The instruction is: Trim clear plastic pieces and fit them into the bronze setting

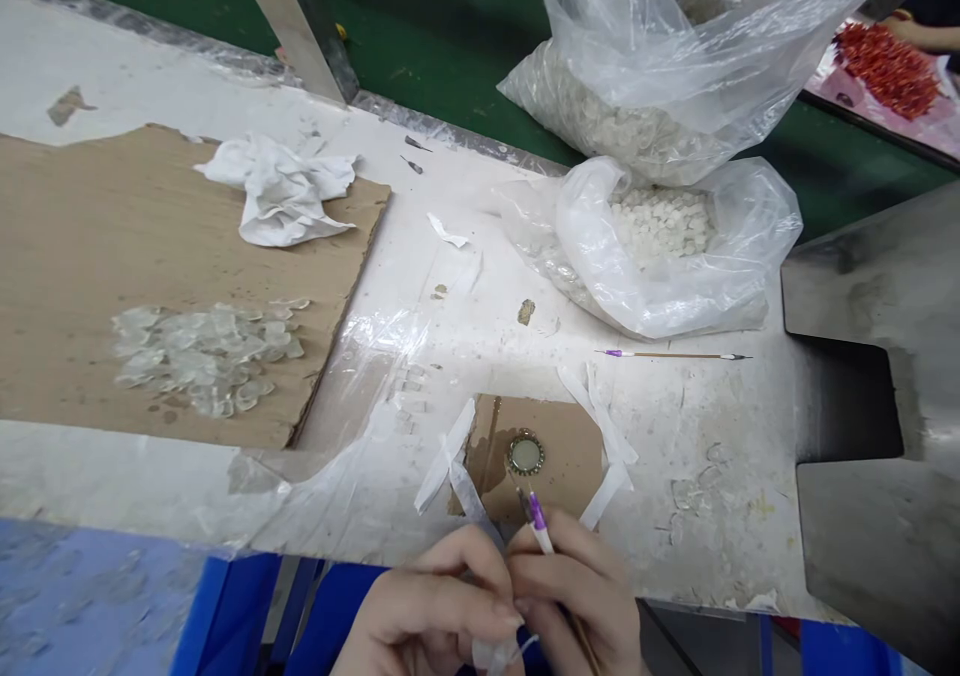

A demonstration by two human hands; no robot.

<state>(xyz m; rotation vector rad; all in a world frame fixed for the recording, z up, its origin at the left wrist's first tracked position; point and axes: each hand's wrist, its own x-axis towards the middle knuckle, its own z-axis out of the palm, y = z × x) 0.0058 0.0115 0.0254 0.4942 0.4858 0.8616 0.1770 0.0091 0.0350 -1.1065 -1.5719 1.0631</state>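
My right hand point(581, 596) pinches a thin stick tool with a purple band point(536, 516); its tip points at a small round gold-rimmed piece point(525, 453) lying on a taped-down square of brown cardboard point(570, 456). My left hand point(431, 611) is closed beside it at the table's near edge, fingertips touching the right hand, with something small and clear between the fingers that I cannot make out. Both hands sit just below the cardboard square.
A large cardboard sheet point(67, 256) at the left carries a pile of clear flat pieces point(206, 351) and a crumpled white cloth point(281, 191). Two plastic bags of white pieces point(660, 236) stand at the back right. A second stick tool point(675, 355) lies near them. Grey metal housing point(877, 376) fills the right.
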